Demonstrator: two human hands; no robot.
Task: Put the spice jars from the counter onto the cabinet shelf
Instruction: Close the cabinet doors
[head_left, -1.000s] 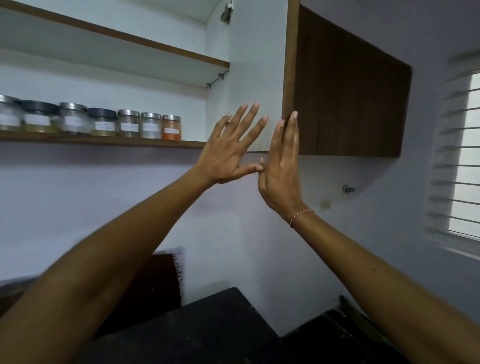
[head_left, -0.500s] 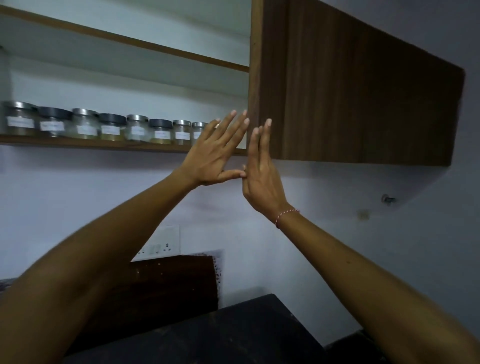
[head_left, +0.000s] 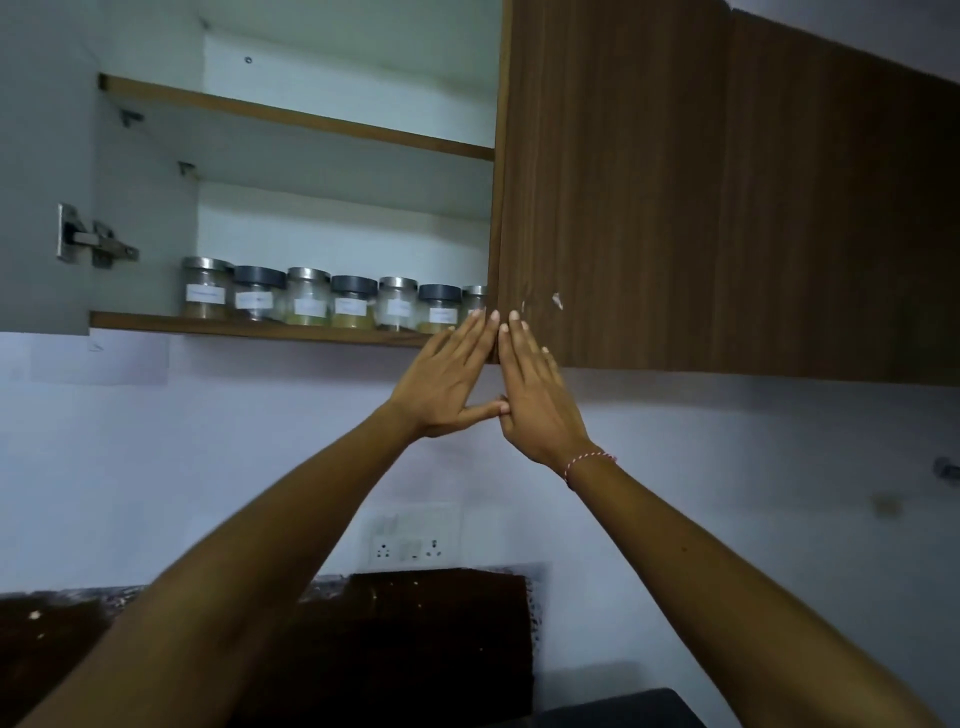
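Observation:
Several glass spice jars (head_left: 306, 297) with metal or dark lids and white labels stand in a row on the lower cabinet shelf (head_left: 249, 326). The rightmost jar (head_left: 474, 301) is half hidden behind the brown wooden cabinet door (head_left: 613, 197). My left hand (head_left: 451, 379) is flat with fingers together, fingertips at the door's lower left edge. My right hand (head_left: 535, 395) lies flat against the door face beside it, thumbs touching. Neither hand holds anything.
An upper shelf (head_left: 296, 117) holds nothing visible. The left cabinet door (head_left: 41, 166) hangs open on a metal hinge (head_left: 91, 244). A wall socket plate (head_left: 413, 535) sits below, above a dark backsplash (head_left: 405, 623) and the dark counter (head_left: 613, 709).
The wooden door has swung left, covering more of the cabinet and the rightmost jars. Both hands stayed on its edge, and the view has shifted left.

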